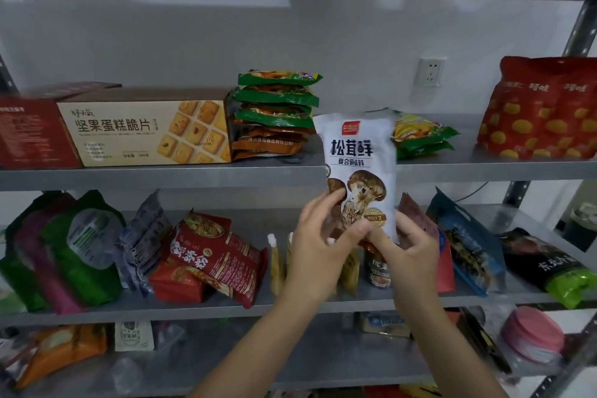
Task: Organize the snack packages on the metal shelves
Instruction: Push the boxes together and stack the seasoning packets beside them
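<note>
A white packet with a mushroom picture (358,155) stands upright in front of the shelves, its top level with the upper shelf (193,176). My left hand (323,236) pinches its lower left edge, thumb on the front. My right hand (410,244) grips its lower right corner from behind. On the upper shelf lie a beige biscuit box (145,132), a stack of green and brown packets (274,113), green-yellow packets (420,136) and a big red bag (542,110). The middle shelf (226,305) holds several bags, among them red noodle packets (213,255).
Green and purple bags (61,249) lean at the middle shelf's left; blue (468,245) and black-green (549,265) bags lie at its right. The lowest shelf carries an orange packet (61,349) and a pink-lidded jar (533,336). A wall socket (429,71) sits behind the upper shelf.
</note>
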A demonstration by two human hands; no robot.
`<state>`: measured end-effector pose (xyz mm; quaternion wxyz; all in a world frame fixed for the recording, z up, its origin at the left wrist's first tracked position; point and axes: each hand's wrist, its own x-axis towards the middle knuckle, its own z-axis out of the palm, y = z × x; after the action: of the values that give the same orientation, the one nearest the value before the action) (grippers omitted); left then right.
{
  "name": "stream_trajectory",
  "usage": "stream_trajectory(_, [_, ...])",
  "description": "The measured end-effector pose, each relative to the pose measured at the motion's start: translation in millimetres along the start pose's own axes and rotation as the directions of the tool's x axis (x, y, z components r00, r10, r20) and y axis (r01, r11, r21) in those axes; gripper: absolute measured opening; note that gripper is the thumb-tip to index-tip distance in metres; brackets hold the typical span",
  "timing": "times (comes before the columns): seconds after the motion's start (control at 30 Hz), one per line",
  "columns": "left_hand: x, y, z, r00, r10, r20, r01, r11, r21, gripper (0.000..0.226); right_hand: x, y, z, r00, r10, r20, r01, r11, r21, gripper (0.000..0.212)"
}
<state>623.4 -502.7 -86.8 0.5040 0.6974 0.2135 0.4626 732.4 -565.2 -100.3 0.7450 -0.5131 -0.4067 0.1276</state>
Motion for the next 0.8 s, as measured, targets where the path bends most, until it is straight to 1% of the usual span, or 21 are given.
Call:
stream_trajectory(0.03, [0.6,1.5,2.1,0.997,-0.043,0.068,0.051,0.992,-0.119,0.061,-1.3,0.5,1.8,0.997,-0.078,0.022,0.079,0.995,-0.062,0.023])
stream_trajectory(0.1, [2.4,2.2,3.3,0.984,-0.117,0.132,0.150,0.947,-0.284,0.088,-3.6,4.7,2.2,0.976,-0.177,0.125,0.200,0.957,-0.207,0.042])
stream_trajectory(0.13, [3.1,2.9,2.0,0.979,-0.147,0.142,0.189,0.916,-0.354,0.092,-4.2,6.8,1.7,0.961,-0.196,0.193,0.244,0.931,-0.270,0.052])
stream_trajectory(0.17, [4.0,3.5,0.1,0.974,-0.178,0.142,0.222,0.885,-0.409,0.086,-5.3,7.7,1.8,0.947,-0.199,0.254,0.274,0.911,-0.309,0.058])
stream_trajectory(0.23, [5.5,6.9,-2.9,0.967,-0.226,0.114,0.253,0.850,-0.463,0.056,-9.6,6.9,4.2,0.923,-0.188,0.335,0.301,0.895,-0.330,0.058])
stream_trajectory(0.27, [6.7,7.9,-4.5,0.964,-0.248,0.097,0.263,0.836,-0.482,0.043,-11.6,6.9,5.6,0.916,-0.191,0.353,0.315,0.887,-0.339,0.054])
stream_trajectory(0.3, [7.6,7.4,-6.0,0.958,-0.273,0.085,0.278,0.817,-0.506,0.035,-12.6,8.1,5.8,0.916,-0.196,0.352,0.325,0.874,-0.360,0.049])
stream_trajectory(0.33, [8.2,6.0,-8.0,0.952,-0.294,0.085,0.293,0.797,-0.528,0.032,-11.8,9.4,5.3,0.926,-0.194,0.325,0.319,0.862,-0.393,0.046])
stream_trajectory(0.37, [8.6,4.6,-10.1,0.946,-0.310,0.094,0.310,0.786,-0.535,0.032,-9.0,11.3,3.5,0.945,-0.172,0.278,0.282,0.859,-0.427,0.045])
stream_trajectory(0.4, [8.5,3.9,-12.0,0.942,-0.320,0.106,0.326,0.785,-0.527,0.034,-5.4,10.5,1.5,0.968,-0.117,0.222,0.208,0.872,-0.444,0.047])
stream_trajectory(0.43, [8.1,3.5,-13.7,0.938,-0.327,0.114,0.337,0.789,-0.514,0.036,-1.1,7.6,-0.7,0.985,-0.018,0.171,0.090,0.903,-0.421,0.052])
stream_trajectory(0.47, [7.9,3.0,-15.1,0.935,-0.333,0.123,0.348,0.789,-0.506,0.038,3.4,4.3,-3.2,0.984,0.108,0.144,-0.052,0.936,-0.347,0.058])
stream_trajectory(0.5, [7.9,2.6,-16.5,0.932,-0.337,0.137,0.358,0.787,-0.503,0.041,7.0,1.0,-6.4,0.962,0.225,0.157,-0.184,0.954,-0.238,0.060])
stream_trajectory(0.53, [8.3,2.8,-17.8,0.930,-0.335,0.153,0.366,0.787,-0.497,0.043,10.0,-1.8,-10.2,0.930,0.309,0.201,-0.287,0.949,-0.129,0.055])
stream_trajectory(0.57, [9.0,2.9,-19.1,0.929,-0.332,0.164,0.369,0.793,-0.484,0.044,12.3,-4.8,-13.7,0.904,0.350,0.246,-0.344,0.937,-0.066,0.049])
stream_trajectory(0.6, [9.8,3.0,-20.0,0.929,-0.328,0.173,0.371,0.804,-0.465,0.044,14.0,-6.3,-17.0,0.890,0.367,0.272,-0.370,0.928,-0.043,0.044])
stream_trajectory(0.67, [11.2,2.7,-21.7,0.925,-0.331,0.188,0.381,0.821,-0.426,0.043,15.7,-4.9,-20.1,0.881,0.386,0.275,-0.401,0.916,-0.001,0.042])
stream_trajectory(0.73, [11.5,2.1,-23.4,0.922,-0.327,0.206,0.384,0.830,-0.404,0.043,16.1,-3.6,-20.3,0.882,0.397,0.254,-0.423,0.904,0.058,0.041])
stream_trajectory(0.8, [11.1,0.0,-26.7,0.924,-0.310,0.225,0.374,0.859,-0.349,0.043,16.8,-1.6,-20.9,0.900,0.376,0.221,-0.402,0.911,0.089,0.040])
